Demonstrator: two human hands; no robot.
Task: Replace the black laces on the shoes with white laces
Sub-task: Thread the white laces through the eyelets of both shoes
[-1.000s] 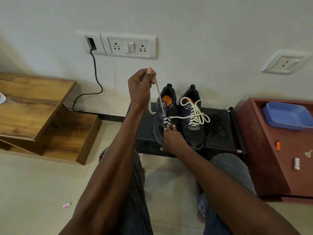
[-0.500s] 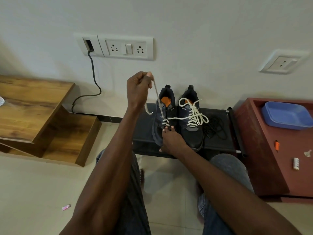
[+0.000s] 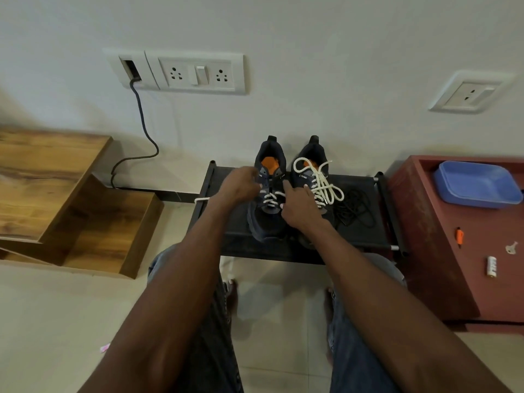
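Observation:
Two dark shoes with orange insoles stand on a low black rack (image 3: 365,236). The right shoe (image 3: 307,154) carries a fully threaded, tied white lace (image 3: 326,188). The left shoe (image 3: 265,222) has a white lace (image 3: 270,198) through its lower eyelets only. My left hand (image 3: 241,187), blurred, is down at the left side of this shoe with fingers curled on the lace; a loose lace end (image 3: 202,199) trails left from under the wrist. My right hand (image 3: 300,207) rests between the shoes, index finger stretched up along the left shoe's tongue. The black laces (image 3: 355,208) lie piled on the rack.
A maroon cabinet (image 3: 442,251) at the right holds a blue tray (image 3: 479,184), a key and small items. Wooden shelves (image 3: 93,222) stand at the left. A black cable (image 3: 141,120) hangs from the wall socket. My knees are below the rack.
My left hand has dropped from its raised pull down to the left shoe's eyelets, and the lace has gone slack. My right hand has slid up from the toe towards the tongue.

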